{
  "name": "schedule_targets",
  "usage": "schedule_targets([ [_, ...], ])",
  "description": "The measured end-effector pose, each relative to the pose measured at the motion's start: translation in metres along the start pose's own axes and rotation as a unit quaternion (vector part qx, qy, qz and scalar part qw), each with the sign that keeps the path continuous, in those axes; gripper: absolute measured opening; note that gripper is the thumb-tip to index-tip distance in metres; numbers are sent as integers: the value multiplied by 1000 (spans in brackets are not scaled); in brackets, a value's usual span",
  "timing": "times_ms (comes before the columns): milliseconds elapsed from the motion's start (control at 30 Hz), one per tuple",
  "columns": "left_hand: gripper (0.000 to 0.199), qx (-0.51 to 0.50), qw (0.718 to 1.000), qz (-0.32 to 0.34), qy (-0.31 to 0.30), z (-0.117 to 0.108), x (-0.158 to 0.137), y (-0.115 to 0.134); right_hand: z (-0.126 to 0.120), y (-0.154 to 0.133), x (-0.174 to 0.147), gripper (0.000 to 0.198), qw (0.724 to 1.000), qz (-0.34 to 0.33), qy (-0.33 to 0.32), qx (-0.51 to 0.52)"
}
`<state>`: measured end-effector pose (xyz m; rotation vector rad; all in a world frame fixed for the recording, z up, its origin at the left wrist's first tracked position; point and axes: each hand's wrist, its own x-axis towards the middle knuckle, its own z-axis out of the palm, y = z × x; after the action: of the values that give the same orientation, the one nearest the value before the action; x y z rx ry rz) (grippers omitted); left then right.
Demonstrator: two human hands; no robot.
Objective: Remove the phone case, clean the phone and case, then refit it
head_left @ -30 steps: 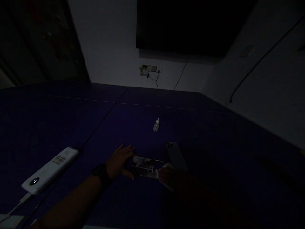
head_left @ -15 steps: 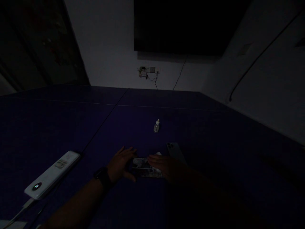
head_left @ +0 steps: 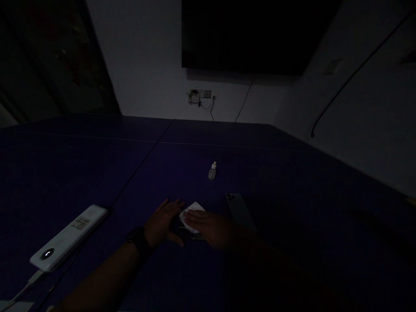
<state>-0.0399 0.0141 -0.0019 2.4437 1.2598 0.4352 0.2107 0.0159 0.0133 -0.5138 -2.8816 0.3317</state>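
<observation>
A folded white wipe (head_left: 192, 209) is under the flat fingers of my right hand (head_left: 211, 227), which presses it down. Beneath the wipe lies a flat, dark, phone-sized slab (head_left: 196, 237), mostly covered now. My left hand (head_left: 162, 222), with a dark watch at the wrist, rests at the slab's left end, its fingers and thumb spread apart. Just right of my right hand, a grey phone (head_left: 239, 209) lies with its camera lenses up, its lower part hidden by my forearm. A small clear bottle (head_left: 212, 173) with a white top stands upright beyond my hands.
On the left of the dark blue table (head_left: 182, 169) lies a long white power bank (head_left: 71, 236) with a lit round display and a cable (head_left: 24, 288). Behind the table are wall sockets (head_left: 201, 96) with plugs and a large dark screen (head_left: 253, 37). The room is dim.
My right hand has slid left with the white wipe across the dark slab, hiding its patterned glossy face. My left hand stays almost in place.
</observation>
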Motion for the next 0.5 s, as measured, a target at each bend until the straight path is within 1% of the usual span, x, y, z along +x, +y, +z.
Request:
schedule_targets([
  [100,108,-1,1000,-6,6,1,-1,-2,3,-8,20,58,1000,-2,-12,-6],
  [167,107,3,1000,-5,2,1,-2,-3,0,-8,19,55,1000,-6,-12,1],
  [233,97,9,1000,-2,-4,0,-3,-2,-6,-5,5,51,1000,-2,-11,19],
  [300,90,15,1000,1,-7,0,-4,-2,-13,-2,-17,49,999,19,-4,45],
  [367,93,18,1000,3,-3,-1,-4,-3,-18,0,-39,49,996,40,11,73],
  [433,98,23,1000,12,-6,-1,-4,-4,-19,0,-55,48,992,55,40,103],
  [500,95,32,999,22,-17,-3,-5,-3,-17,1,-64,45,980,91,99,147],
])
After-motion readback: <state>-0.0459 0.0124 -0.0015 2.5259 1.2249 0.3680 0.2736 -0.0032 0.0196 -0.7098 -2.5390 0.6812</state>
